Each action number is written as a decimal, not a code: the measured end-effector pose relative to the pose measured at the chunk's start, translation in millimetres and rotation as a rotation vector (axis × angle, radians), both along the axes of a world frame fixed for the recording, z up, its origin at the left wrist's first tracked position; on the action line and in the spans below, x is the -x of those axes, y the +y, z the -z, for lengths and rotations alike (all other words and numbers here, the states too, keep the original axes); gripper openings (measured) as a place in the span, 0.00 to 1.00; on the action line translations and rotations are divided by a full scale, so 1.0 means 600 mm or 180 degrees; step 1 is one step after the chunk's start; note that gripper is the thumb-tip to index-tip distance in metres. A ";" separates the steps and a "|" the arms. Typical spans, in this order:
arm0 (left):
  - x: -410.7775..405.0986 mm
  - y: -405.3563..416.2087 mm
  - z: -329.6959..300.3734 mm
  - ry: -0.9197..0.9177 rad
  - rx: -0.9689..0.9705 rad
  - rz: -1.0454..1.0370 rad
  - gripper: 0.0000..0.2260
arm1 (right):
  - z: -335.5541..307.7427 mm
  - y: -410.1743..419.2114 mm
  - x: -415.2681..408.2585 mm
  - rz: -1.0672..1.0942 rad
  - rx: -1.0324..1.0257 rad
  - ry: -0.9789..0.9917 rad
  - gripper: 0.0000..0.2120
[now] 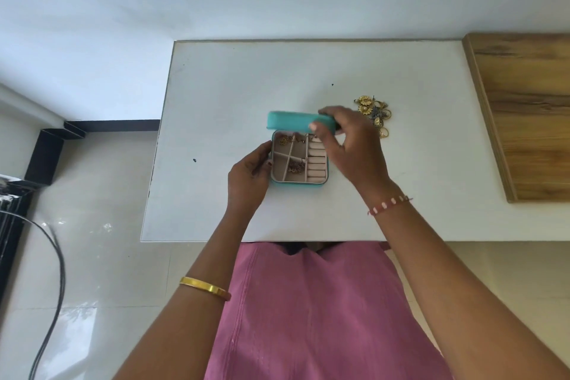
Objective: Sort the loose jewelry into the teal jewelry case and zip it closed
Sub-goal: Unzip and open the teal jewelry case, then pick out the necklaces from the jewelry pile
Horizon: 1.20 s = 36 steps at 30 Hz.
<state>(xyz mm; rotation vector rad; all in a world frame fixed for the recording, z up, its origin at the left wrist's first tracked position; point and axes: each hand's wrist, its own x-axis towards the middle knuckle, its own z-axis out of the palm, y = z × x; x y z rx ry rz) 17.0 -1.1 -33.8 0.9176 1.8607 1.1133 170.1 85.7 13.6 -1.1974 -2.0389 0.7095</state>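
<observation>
The teal jewelry case (300, 181) sits open at the middle of the white table (431, 179). Its pink inside has small compartments on the left and ring rolls on the right. A few gold pieces lie in the compartments. The lid (290, 123) stands raised at the far side. My right hand (351, 145) grips the lid's right end. My left hand (249, 177) holds the base at its left wall. A pile of loose gold jewelry (374, 114) lies on the table just right of the case, behind my right hand.
A wooden board (524, 114) borders the table on the right. The near table edge (216, 240) lies just above my pink clothing. Left of the table are a pale tiled floor, a black frame (46, 157) and black cables (52, 271).
</observation>
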 end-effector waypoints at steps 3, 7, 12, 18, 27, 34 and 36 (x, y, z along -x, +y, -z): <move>0.001 0.003 0.000 -0.0059 -0.0024 -0.0047 0.17 | -0.008 0.044 0.019 0.0324 0.0395 0.0276 0.17; -0.001 0.001 0.000 -0.0117 -0.0020 -0.0036 0.17 | 0.000 0.092 0.036 0.0609 0.0706 0.0284 0.17; -0.007 -0.003 0.002 -0.0074 0.0029 -0.0093 0.17 | 0.023 0.120 0.051 0.0645 0.1043 0.0291 0.15; -0.016 -0.014 0.001 -0.0031 0.0014 -0.0135 0.17 | 0.031 0.130 0.057 0.0654 0.1485 0.0406 0.21; -0.029 -0.027 -0.001 0.0066 0.0036 -0.0258 0.17 | 0.035 0.120 0.052 0.0787 0.1719 0.0706 0.23; -0.037 -0.024 -0.010 0.0077 0.0066 -0.0302 0.17 | 0.025 0.090 0.041 0.0952 0.1519 0.1016 0.23; -0.036 -0.020 -0.013 0.0107 0.0112 -0.0317 0.16 | 0.018 0.083 0.035 0.0969 0.1455 0.1031 0.16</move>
